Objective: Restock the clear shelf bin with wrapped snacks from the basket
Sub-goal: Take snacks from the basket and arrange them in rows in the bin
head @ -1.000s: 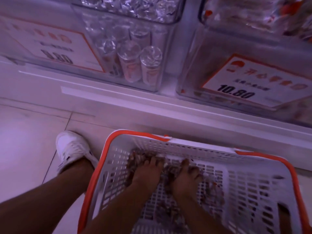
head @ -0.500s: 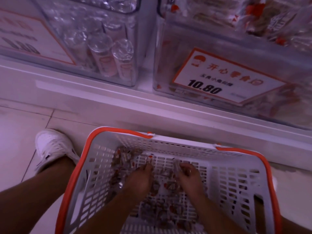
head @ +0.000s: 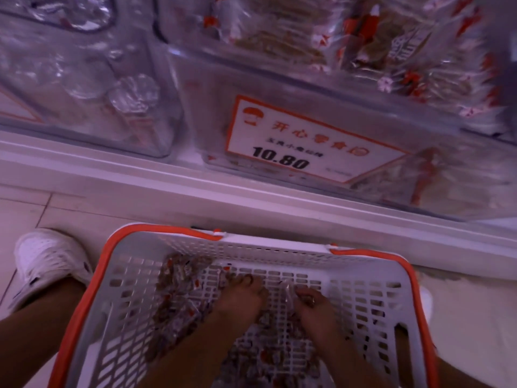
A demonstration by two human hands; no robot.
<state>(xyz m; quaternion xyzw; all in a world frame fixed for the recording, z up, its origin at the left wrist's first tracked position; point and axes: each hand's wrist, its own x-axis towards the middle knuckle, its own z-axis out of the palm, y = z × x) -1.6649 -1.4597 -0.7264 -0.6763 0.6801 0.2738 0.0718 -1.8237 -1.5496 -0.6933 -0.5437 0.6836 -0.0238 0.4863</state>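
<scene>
- The basket is white plastic with slotted lattice walls and floor and an orange rim; it sits on the pale tiled floor just near of the shelf, and its near edge is cut off by the frame.
- Wrapped snacks lie loose in the basket, mostly along its left side and near middle: small crinkly clear wrappers with brown contents and red-and-white marks, blurred so that single pieces are hard to tell.
- Left hand is down on the basket floor, fingers curled round some wrappers.
- Right hand sits just beside it, fingers curled and pinching a shiny clear wrapper; what else it holds is hidden.
- The clear shelf bin stands on the white shelf far of the basket, a smooth see-through box with rounded corners, heaped with larger clear packs of brown snacks with red marks.
- A white price card with an orange border on the bin's front reads 10.80.
- Left of it stands another clear bin holding shiny foil-topped cylinders, blurred.
- A white mesh shoe rests on the floor left of the basket, and a bare leg runs out of frame.
</scene>
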